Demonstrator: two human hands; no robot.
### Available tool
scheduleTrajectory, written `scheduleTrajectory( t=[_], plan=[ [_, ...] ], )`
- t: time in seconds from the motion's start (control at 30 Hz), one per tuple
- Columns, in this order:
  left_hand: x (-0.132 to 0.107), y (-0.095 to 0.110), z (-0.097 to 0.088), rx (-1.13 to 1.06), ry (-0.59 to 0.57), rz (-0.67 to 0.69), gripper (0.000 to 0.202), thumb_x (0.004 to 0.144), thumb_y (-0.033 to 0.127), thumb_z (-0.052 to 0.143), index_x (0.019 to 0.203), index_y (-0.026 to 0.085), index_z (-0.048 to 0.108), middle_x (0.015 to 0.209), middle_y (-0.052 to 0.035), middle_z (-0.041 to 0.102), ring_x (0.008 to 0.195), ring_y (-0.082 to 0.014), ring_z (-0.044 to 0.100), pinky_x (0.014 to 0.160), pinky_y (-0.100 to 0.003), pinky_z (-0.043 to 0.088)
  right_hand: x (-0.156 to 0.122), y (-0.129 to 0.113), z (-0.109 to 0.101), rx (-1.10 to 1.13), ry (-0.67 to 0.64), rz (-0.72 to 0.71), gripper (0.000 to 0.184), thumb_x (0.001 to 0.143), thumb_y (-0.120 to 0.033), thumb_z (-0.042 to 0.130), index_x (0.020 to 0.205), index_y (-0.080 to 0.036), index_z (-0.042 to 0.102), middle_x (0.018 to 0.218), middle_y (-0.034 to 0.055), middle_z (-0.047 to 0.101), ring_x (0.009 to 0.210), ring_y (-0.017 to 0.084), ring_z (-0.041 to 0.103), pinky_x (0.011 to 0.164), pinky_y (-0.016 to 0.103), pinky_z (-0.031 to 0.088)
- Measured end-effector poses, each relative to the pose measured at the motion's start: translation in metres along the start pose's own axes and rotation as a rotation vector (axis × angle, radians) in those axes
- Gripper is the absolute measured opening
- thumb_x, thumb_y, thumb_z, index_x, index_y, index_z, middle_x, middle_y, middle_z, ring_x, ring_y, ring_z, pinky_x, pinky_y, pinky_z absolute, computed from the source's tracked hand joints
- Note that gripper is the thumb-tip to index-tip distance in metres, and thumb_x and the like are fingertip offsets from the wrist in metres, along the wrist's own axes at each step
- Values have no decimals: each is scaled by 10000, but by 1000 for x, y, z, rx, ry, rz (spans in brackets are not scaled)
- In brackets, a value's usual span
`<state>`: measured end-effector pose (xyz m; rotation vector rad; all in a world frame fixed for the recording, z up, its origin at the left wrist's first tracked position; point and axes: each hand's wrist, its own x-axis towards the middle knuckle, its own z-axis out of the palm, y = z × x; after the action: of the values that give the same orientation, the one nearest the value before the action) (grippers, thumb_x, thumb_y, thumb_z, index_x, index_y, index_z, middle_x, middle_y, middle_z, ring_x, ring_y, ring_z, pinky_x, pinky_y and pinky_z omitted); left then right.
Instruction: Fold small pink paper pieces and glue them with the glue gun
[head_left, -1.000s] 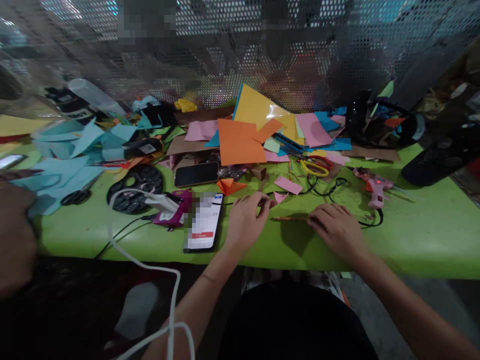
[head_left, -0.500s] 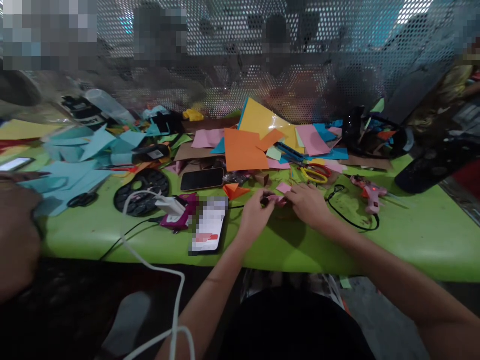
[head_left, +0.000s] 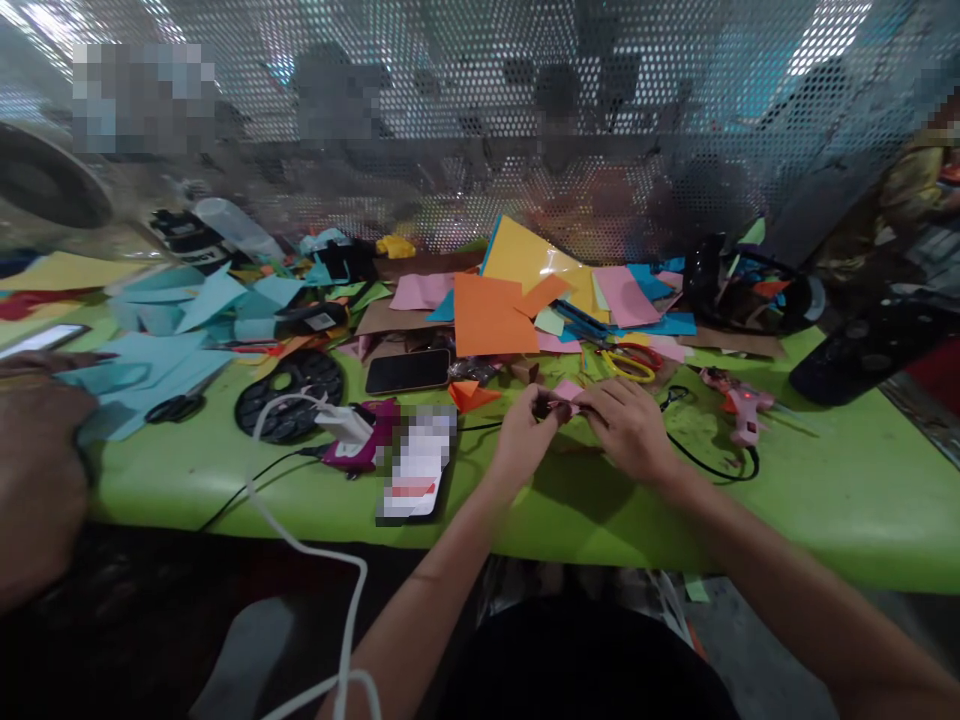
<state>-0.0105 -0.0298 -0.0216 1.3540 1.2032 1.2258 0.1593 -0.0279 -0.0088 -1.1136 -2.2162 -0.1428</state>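
My left hand (head_left: 523, 441) and my right hand (head_left: 628, 425) meet over the green table (head_left: 825, 500), fingers pinched on a small pink and dark paper piece (head_left: 556, 405) held between them. A phone with a lit screen (head_left: 417, 465) lies just left of my left hand. An orange folded paper (head_left: 472, 394) sits behind my left hand. A pink glue gun (head_left: 739, 406) with a black cord (head_left: 712, 462) lies to the right of my right hand.
Coloured paper sheets (head_left: 491, 312) pile up at the back, blue scraps (head_left: 161, 330) at the left. A black phone (head_left: 409, 371), a round black tray (head_left: 289, 385), yellow-red scissors (head_left: 630, 360) and a white cable (head_left: 300, 540) lie around. Another person's arm (head_left: 37, 470) is at the left edge.
My right hand left the thin stick near the table's front edge and moved left and forward to meet my left hand on the small paper piece. The view shifted slightly.
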Motion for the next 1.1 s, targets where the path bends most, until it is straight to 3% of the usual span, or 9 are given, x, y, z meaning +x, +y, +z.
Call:
scheduleTrajectory(
  t=[0.13, 0.27, 0.37, 0.5, 0.67, 0.83, 0.97, 1.03, 1.1],
  plan=[
    [5, 5, 8, -198, 56, -52, 187, 733, 279, 701, 789, 174, 557, 710, 19, 600, 672, -112, 569, 671, -247, 459, -2, 2, -5, 221, 92, 78, 169, 929, -195, 568, 1025, -232, 702, 963, 64, 725, 923, 221, 651, 832, 352, 509],
    [11, 18, 19, -251, 181, -50, 204, 687, 251, 711, 802, 179, 559, 736, 20, 609, 705, -114, 585, 700, -248, 471, -1, 4, -10, 562, 155, 271, 344, 891, -279, 643, 1227, -224, 592, 1052, 67, 708, 911, 207, 673, 828, 349, 545],
    [15, 26, 29, -295, 227, -46, 225, 700, 267, 709, 837, 180, 553, 765, 14, 610, 725, -121, 605, 715, -262, 486, 0, 7, -11, 690, 149, 374, 275, 865, -355, 681, 1086, -204, 617, 985, 57, 702, 833, 190, 665, 754, 319, 552],
    [18, 31, 43, -343, 233, -45, 278, 686, 258, 737, 880, 177, 554, 853, -1, 601, 771, -121, 602, 698, -251, 500, 1, 12, -11, 663, 148, 398, 222, 861, -376, 681, 991, -201, 642, 904, 42, 692, 751, 174, 636, 689, 298, 530],
    [19, 33, 55, -421, 124, -125, 377, 701, 276, 725, 1039, 198, 578, 896, -4, 620, 740, -115, 602, 649, -239, 512, 3, 19, -13, 548, 226, 387, 165, 894, -366, 632, 933, -206, 636, 876, 51, 684, 775, 197, 639, 699, 316, 519],
    [25, 34, 55, -358, -21, -199, 280, 742, 282, 675, 1008, 205, 635, 850, -1, 649, 672, -103, 595, 598, -213, 468, 5, 23, -20, 448, 235, 375, 120, 914, -314, 598, 908, -207, 653, 862, 49, 699, 774, 200, 645, 705, 309, 507],
    [31, 37, 55, -244, -162, -83, 173, 746, 250, 657, 908, 189, 657, 820, -10, 656, 730, -131, 597, 634, -225, 461, 7, 28, -25, 370, 241, 367, 106, 909, -266, 586, 866, -204, 660, 831, 42, 702, 763, 201, 647, 718, 307, 495],
    [34, 37, 55, -171, -161, 21, 128, 761, 250, 650, 867, 182, 667, 824, -19, 662, 771, -145, 593, 682, -238, 470, 7, 30, -26, 369, 236, 382, 107, 902, -260, 591, 846, -202, 661, 809, 39, 700, 750, 202, 648, 710, 305, 490],
    [36, 34, 55, -128, -133, 42, 126, 773, 280, 654, 845, 178, 673, 797, -19, 658, 736, -142, 575, 658, -237, 463, 6, 31, -26, 406, 218, 416, 114, 900, -266, 598, 846, -202, 674, 803, 34, 706, 744, 200, 653, 704, 299, 488]
  ],
)
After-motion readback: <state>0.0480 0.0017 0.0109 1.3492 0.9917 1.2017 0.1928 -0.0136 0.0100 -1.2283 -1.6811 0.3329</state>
